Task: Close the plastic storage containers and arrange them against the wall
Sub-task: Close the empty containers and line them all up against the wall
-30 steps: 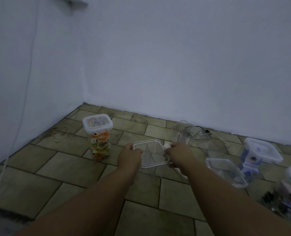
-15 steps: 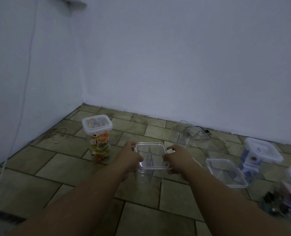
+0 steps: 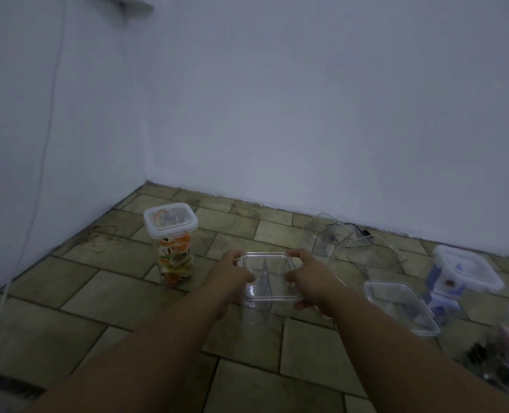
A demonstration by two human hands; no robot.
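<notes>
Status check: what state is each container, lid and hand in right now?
Clear container: upright, lid on top; latches cannot be told.
Lid: gripped at both sides.
Left hand: grips lid.
Right hand: grips lid.
Colourful-filled container: upright, lid on.
Purple-filled container: upright, white lid on.
Empty container by wall: no lid.
Clear piece at right: lid or open box, cannot tell.
</notes>
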